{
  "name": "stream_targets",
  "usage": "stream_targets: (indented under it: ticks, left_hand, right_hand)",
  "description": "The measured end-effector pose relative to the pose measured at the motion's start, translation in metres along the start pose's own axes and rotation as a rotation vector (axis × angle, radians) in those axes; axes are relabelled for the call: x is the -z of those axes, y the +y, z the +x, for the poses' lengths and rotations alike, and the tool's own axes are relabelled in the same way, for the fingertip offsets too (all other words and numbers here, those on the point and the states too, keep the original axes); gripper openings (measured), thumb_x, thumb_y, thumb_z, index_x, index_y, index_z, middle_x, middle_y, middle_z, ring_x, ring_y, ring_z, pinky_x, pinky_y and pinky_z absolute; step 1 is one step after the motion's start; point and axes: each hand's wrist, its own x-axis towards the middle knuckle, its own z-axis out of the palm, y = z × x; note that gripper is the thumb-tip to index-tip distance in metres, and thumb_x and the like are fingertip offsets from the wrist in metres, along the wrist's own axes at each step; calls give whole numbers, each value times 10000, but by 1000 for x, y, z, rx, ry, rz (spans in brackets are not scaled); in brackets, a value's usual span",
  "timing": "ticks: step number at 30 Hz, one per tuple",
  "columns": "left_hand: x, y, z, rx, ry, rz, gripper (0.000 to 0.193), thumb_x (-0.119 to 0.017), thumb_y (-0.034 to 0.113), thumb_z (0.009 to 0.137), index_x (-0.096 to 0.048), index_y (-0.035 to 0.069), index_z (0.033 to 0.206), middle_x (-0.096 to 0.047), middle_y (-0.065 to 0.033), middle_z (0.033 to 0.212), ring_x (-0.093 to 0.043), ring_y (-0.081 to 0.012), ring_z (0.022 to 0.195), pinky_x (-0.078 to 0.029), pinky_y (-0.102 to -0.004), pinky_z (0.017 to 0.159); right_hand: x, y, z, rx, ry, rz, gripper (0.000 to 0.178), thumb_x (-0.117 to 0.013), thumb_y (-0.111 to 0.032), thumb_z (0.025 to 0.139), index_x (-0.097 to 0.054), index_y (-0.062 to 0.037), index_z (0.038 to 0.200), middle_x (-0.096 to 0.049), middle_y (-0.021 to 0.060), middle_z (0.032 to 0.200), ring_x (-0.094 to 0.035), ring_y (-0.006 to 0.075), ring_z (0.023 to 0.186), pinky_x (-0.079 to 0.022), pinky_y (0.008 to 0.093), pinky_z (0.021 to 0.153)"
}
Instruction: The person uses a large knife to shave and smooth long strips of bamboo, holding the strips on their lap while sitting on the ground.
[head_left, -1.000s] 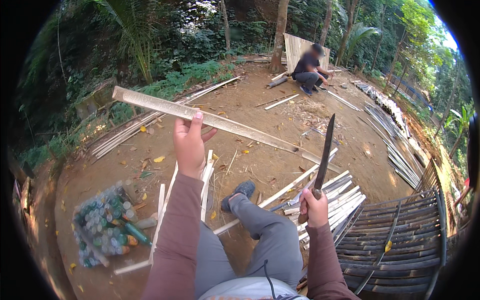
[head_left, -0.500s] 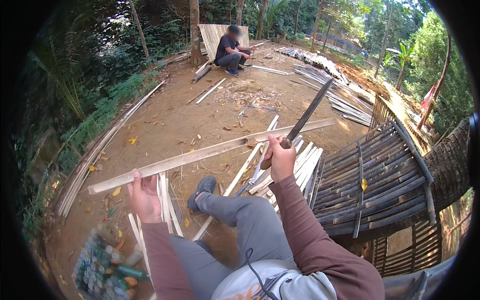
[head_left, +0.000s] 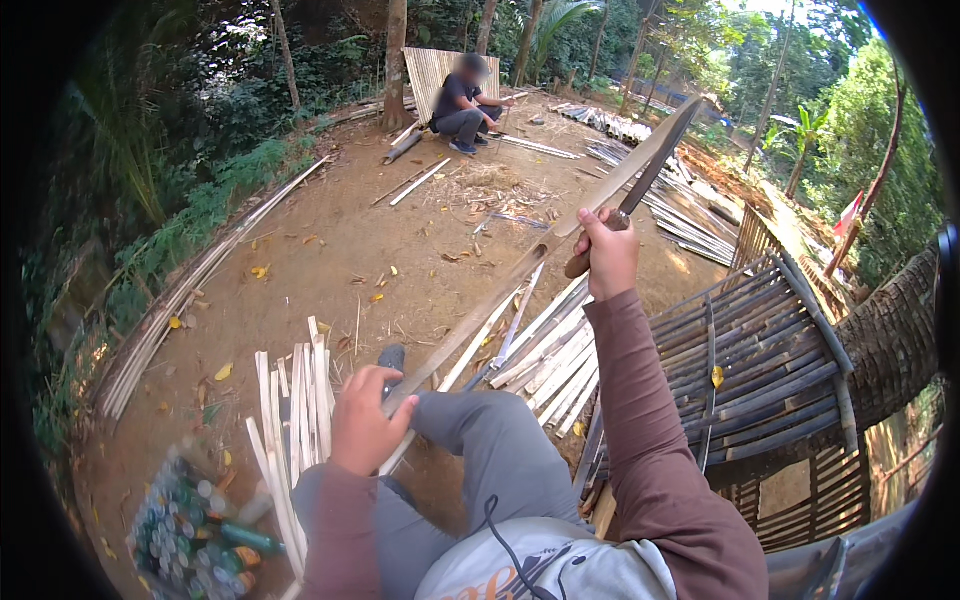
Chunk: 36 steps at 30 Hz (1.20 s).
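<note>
A long split bamboo piece (head_left: 478, 316) slants from above my knee up to the far right, its hollow side and a node showing. My left hand (head_left: 366, 422) has its fingers and thumb around the near end. In my right hand (head_left: 612, 256) is a machete (head_left: 657, 166), gripped by its brown wooden handle with the dark blade pointing up and away. The blade lies close along the far part of the bamboo, and the fingertips of that hand are at the bamboo's edge; whether the blade touches it I cannot tell.
Pale bamboo strips (head_left: 545, 362) lie beyond my knee, with another bundle (head_left: 292, 400) at the left. Green bottles (head_left: 195, 530) are piled lower left. A dark bamboo bench (head_left: 750, 370) stands right beside a leaning trunk (head_left: 890, 320). Farther off, a person (head_left: 462, 105) squats by a slatted panel (head_left: 425, 75).
The bamboo has swung from nearly crosswise to a steep slant pointing far right. My left hand came right and inward with its end; my right hand rose rightward with the machete.
</note>
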Motion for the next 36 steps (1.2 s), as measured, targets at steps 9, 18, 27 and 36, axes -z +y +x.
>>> stream_targets:
  ticks: [9,18,27,36]
  left_hand:
    - [-103,-43,2,176,-557,-66,857,-770,450,947,-423,-27,1568,-531,-306,1509,-500,-451,1433,-412,-471,1199]
    - [-93,-37,11,135,-479,-330,391,-543,362,1122,-680,2,1051,-721,-109,895,-701,-225,849,-547,-379,808]
    - [-69,-20,8,272,-404,-630,457,-513,409,1135,-631,39,894,-583,-2,689,-556,-96,619,-467,-283,591]
    - [-65,17,15,432,-343,-985,448,-429,439,1159,-592,74,956,-478,20,664,-439,-70,574,-384,-240,541]
  right_hand:
    - [-32,-49,42,17,-211,-13,235,-767,-45,952,-535,-78,937,-585,17,696,-558,122,511,-475,287,500]
    - [-30,-76,73,-13,-172,187,224,-760,-39,950,-541,-80,926,-558,17,681,-549,131,527,-471,306,510]
    - [10,-62,111,-88,-174,326,140,-712,-137,1010,-600,-59,978,-574,28,754,-509,122,618,-473,299,589]
    - [48,-2,57,-226,-43,305,263,-697,-297,1057,-544,-104,963,-524,10,799,-494,118,606,-465,317,573]
